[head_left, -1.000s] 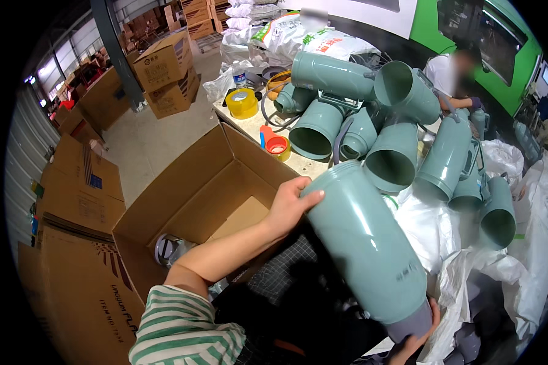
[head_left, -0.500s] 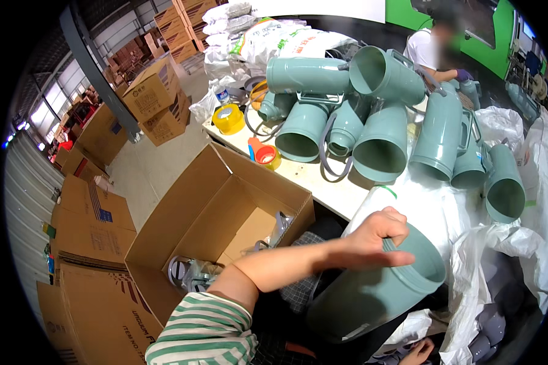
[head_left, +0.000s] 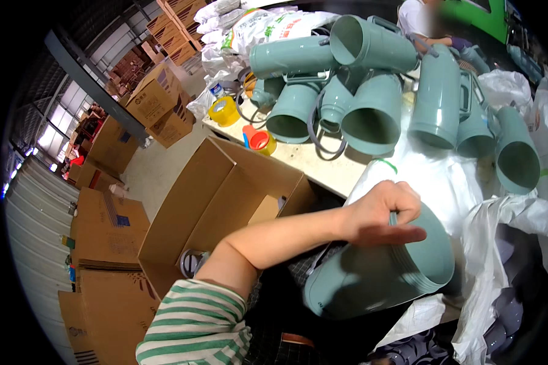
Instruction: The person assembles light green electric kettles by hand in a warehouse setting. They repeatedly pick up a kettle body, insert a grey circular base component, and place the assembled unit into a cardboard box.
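My left hand is closed over the rim of a grey-green flask casing, fingers curled at the edge and thumb across the opening. The casing is tilted in front of me, its threaded mouth facing up and to the right. At the lower edge, beside a white sack holding dark grey curved plastic parts, only a sliver of skin that seems to be my right hand shows; its fingers are hidden.
Several matching casings lie and stand on the table, near yellow tape and a red tape dispenser. An open carton with bagged parts stands at left. Across the table sits another person.
My right hand has dropped almost out of view at the lower edge, by the grey parts. The left hand keeps its grip on the casing. The whole view has shifted and tilted.
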A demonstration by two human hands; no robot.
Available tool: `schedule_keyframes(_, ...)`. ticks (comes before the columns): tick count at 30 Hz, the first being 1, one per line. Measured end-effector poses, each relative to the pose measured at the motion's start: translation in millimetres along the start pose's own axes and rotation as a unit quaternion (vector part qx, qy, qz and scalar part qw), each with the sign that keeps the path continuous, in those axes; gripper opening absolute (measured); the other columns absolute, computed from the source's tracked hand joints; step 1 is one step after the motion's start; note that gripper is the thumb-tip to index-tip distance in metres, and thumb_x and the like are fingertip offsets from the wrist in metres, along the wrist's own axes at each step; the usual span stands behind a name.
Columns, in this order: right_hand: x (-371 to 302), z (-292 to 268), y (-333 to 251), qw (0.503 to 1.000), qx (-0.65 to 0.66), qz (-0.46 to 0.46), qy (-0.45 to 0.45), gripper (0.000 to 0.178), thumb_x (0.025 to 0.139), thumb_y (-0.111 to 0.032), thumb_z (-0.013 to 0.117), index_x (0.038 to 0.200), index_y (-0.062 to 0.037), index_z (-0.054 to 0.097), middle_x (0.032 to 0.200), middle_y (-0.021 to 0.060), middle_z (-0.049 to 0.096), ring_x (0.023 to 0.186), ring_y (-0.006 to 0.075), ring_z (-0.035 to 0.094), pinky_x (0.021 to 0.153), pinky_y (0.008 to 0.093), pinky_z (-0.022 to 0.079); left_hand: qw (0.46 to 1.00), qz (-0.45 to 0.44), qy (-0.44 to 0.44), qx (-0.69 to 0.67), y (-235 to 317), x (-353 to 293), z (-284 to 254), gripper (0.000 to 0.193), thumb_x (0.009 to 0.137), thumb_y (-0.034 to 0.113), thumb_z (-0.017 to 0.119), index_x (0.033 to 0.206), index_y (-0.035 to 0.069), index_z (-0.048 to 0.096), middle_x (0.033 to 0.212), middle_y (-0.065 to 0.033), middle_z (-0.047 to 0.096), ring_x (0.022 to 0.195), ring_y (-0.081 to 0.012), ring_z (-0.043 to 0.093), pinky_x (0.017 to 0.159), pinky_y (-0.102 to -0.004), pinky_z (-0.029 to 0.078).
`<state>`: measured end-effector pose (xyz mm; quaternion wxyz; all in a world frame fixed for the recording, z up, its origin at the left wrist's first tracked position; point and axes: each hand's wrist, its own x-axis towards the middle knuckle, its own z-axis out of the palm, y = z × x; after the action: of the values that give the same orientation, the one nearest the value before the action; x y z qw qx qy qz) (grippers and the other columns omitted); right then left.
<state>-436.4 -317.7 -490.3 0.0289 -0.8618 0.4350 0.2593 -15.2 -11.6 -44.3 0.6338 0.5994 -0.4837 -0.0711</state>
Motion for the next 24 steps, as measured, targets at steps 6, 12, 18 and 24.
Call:
schedule_keyframes(6,-19.5,24.3,11.6,1.0,0.009,0.026,-0.014,0.044,0.09,-0.021,0.072,0.127,-0.0042,0.053,0.13,0.0155,0.054,0.117,0.0319,0.053,0.094,0.0401,0.051,0.998,-0.055,0.018,0.002,0.6,-5.8,18.9,0.045,0.084,0.009,0.074,0.061,0.01,0.036,0.061,-0.0004,0.042,0.062,-0.0166,0.039,0.079,-0.0326,0.036)
schedule_keyframes(12,-29.4,48.7,19.6,0.997,0.0,0.056,-0.052,0.055,0.088,-0.023,0.074,0.134,-0.0053,0.049,0.137,0.0154,0.05,0.124,0.0325,0.05,0.099,0.0405,0.05,0.998,-0.066,0.022,0.002,-7.1,-3.5,25.4,0.042,0.087,0.008,0.07,0.061,0.008,0.037,0.061,-0.0015,0.044,0.063,-0.0172,0.04,0.075,-0.0328,0.038)
schedule_keyframes(18,-45.4,77.9,42.5,0.986,-0.008,0.106,-0.128,0.066,0.085,-0.024,0.076,0.141,-0.0064,0.045,0.143,0.0153,0.047,0.131,0.033,0.047,0.104,0.041,0.048,0.99,-0.113,0.077,-0.026,-11.8,-6.9,24.0,0.041,0.092,0.005,0.065,0.065,0.006,0.035,0.065,-0.0007,0.044,0.069,-0.0133,0.039,0.066,-0.0317,0.037)
schedule_keyframes(24,-24.3,119.6,90.8,0.977,0.022,0.187,-0.096,0.066,0.085,-0.022,0.074,0.143,-0.0089,0.045,0.143,0.0153,0.049,0.133,0.0321,0.049,0.105,0.0415,0.05,0.988,-0.127,0.06,-0.059,-20.6,2.3,36.5,0.042,0.096,0.007,0.061,0.064,0.007,0.034,0.068,0.0006,0.042,0.068,-0.0104,0.035,0.062,-0.0272,0.031)
